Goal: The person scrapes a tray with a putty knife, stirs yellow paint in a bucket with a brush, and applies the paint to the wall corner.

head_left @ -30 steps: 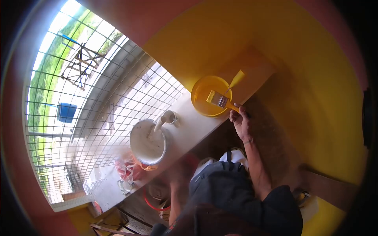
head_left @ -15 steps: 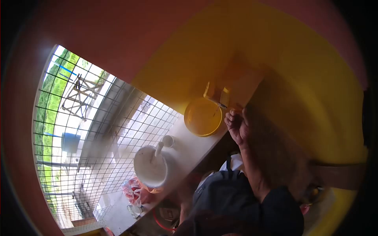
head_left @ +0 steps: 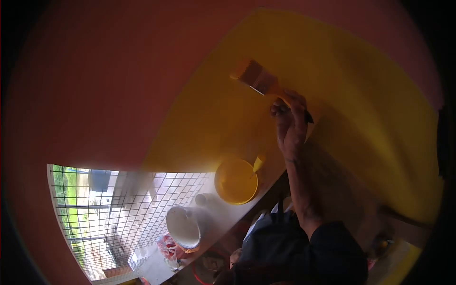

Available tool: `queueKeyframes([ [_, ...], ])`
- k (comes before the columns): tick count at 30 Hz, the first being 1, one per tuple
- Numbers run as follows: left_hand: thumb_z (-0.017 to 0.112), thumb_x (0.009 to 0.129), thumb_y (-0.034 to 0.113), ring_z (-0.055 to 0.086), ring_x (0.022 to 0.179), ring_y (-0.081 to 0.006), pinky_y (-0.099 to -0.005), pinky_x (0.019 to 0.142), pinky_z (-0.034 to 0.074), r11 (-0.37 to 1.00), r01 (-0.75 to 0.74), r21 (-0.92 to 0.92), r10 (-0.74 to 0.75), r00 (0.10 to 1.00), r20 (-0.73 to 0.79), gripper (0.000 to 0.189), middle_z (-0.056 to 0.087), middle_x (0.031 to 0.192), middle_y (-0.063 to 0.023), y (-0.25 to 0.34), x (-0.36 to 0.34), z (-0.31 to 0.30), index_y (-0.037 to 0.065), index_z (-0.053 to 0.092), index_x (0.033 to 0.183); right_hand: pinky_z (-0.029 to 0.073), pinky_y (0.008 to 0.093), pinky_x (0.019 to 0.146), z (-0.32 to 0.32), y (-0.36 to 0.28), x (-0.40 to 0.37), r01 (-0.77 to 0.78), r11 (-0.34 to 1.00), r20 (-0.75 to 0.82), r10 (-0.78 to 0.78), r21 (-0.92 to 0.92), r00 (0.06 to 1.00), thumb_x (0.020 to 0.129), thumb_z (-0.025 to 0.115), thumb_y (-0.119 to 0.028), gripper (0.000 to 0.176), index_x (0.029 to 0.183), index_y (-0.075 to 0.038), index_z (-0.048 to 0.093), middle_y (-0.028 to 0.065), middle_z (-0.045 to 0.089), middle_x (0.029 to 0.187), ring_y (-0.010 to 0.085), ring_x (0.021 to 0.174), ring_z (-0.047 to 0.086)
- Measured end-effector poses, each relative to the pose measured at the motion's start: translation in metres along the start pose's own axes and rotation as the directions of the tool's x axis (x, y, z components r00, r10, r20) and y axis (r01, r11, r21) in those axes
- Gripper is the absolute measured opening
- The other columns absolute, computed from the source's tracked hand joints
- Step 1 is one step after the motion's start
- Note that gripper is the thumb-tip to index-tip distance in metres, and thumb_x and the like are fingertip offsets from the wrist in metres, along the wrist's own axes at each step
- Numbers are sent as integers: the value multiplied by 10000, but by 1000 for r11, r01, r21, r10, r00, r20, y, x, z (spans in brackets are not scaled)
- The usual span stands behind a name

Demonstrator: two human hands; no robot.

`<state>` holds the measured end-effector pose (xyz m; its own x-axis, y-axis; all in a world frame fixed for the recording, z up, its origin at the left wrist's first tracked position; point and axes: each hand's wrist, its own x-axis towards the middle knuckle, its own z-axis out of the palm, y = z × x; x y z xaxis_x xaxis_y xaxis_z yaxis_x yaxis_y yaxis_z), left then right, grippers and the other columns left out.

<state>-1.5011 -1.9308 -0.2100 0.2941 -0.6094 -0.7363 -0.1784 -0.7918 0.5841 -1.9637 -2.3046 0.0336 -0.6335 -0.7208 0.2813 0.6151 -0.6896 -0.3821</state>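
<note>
A wide paintbrush [head_left: 257, 79] is gripped by its handle in my right hand [head_left: 292, 116], fingers wrapped round it. The brush has a metal ferrule, and its bristles point up and left over the yellow part of the wall [head_left: 209, 114]. The dark end of the handle sticks out behind my hand. Below stands a round yellow paint container [head_left: 236, 182] on the pale ledge [head_left: 228, 213]. A small yellow-coated piece [head_left: 259, 163] sits at the container's right rim. My left hand does not show.
A white bucket [head_left: 184, 227] stands on the ledge, with a small white cup [head_left: 201, 199] beside it and a red-and-white plastic bag [head_left: 168, 248] near the ledge's lower end. Left of them is a wire mesh window [head_left: 128, 213]. Dark red paint borders the yellow wall area.
My right hand has lifted the paintbrush from beside the yellow container up to the yellow wall. The view has tilted upward, so the window and containers sit lower.
</note>
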Motion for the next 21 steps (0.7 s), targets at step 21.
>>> queueKeyframes([
  [21, 547, 870, 84, 554, 609, -126, -258, 518, 444, 868, 206, -452, -275, 957, -93, 230, 600, 762, -62, 18, -38, 63, 0, 625, 1070, 385, 317, 630, 12, 28, -20, -201, 979, 113, 202, -21, 973, 933, 474, -226, 277, 1153, -57, 483, 59, 475, 860, 163, 716, 445],
])
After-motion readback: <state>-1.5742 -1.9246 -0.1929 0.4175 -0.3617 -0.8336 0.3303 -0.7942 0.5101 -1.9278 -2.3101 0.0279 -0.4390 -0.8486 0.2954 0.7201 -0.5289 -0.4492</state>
